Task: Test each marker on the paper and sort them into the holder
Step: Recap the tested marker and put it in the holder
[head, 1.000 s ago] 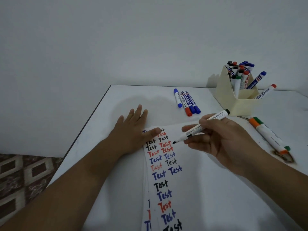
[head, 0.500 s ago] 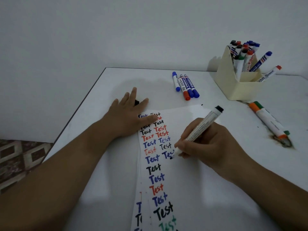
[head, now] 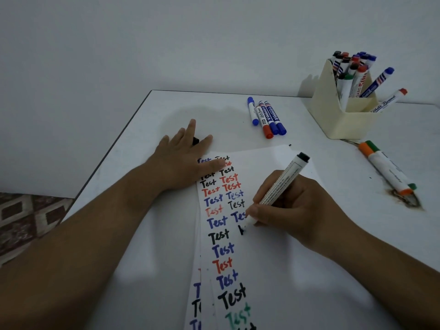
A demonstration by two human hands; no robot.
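My right hand (head: 297,206) grips a white marker (head: 283,182) with a black end, its tip down on the paper (head: 266,258) beside a fresh black stroke. The paper carries columns of the word "Test" in black, red, blue and green. My left hand (head: 183,160) lies flat with fingers spread, pressing the paper's top left corner; a small black cap (head: 195,140) shows between its fingers. A cream holder (head: 342,120) at the back right is filled with several markers. Several capped blue and red markers (head: 266,117) lie behind the paper.
An orange-and-green pair of markers (head: 385,170) lies right of the paper, next to a dark scorch mark (head: 404,201) on the white table (head: 152,234). The table's left edge drops to a patterned floor (head: 26,220). A wall stands close behind.
My right hand lowered the marker from mid-air onto the paper and began a black stroke. The view tilted down. My left hand stayed on the paper's corner.
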